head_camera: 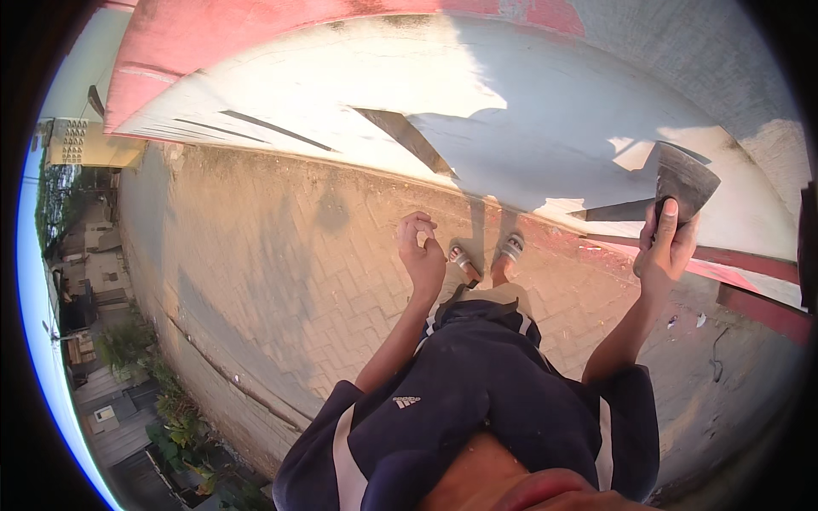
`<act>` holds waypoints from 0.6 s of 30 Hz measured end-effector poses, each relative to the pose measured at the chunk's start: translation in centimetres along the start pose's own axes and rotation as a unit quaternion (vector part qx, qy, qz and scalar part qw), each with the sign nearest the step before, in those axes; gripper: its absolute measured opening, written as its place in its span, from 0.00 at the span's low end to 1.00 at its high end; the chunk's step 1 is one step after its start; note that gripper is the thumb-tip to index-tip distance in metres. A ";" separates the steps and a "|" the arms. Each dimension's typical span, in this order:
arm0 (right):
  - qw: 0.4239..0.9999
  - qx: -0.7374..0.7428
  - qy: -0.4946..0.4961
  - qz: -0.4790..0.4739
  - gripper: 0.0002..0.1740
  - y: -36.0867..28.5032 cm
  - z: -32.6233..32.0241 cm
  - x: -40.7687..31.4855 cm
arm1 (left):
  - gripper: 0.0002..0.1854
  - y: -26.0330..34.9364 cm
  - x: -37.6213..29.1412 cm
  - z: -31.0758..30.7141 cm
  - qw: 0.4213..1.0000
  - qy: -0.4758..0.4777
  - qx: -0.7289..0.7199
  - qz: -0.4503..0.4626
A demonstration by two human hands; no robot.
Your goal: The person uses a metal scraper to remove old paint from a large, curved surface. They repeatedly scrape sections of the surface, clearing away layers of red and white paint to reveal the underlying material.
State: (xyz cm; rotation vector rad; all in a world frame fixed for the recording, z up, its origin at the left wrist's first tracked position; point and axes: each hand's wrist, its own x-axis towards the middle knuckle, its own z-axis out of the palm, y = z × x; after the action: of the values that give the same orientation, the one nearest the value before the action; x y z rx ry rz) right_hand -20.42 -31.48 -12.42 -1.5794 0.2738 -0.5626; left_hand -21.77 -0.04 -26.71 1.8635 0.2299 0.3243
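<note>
My right hand (pixel 668 246) grips the handle of a wide scraper (pixel 685 179), its flared metal blade pointing up and away from me. The blade lies over the view of a white painted wall (pixel 549 153); whether it touches the wall I cannot tell. My left hand (pixel 422 249) hangs in front of my body, fingers loosely curled and apart, holding nothing. Red-pink paint (pixel 268 45) covers another band of the wall, and shadows fall across the white part.
Block paving (pixel 358 281) lies under my sandalled feet, close to the wall's base. Reddish flakes (pixel 594 255) and small litter lie at the right, near a bent dark strip (pixel 717 358). Plants (pixel 172 415) and low buildings line the far left.
</note>
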 end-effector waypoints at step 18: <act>0.790 -0.138 -0.542 -0.252 0.34 -9.0 29.0 -12.6 | 0.19 -8.6 -16.4 -19.1 0.984 0.056 -0.104 -0.134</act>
State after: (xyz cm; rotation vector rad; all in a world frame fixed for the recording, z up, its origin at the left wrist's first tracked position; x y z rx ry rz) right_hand -17.86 0.63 -6.03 -2.0160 -1.0085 0.0810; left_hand -43.57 14.50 -31.14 1.5871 0.5009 0.2572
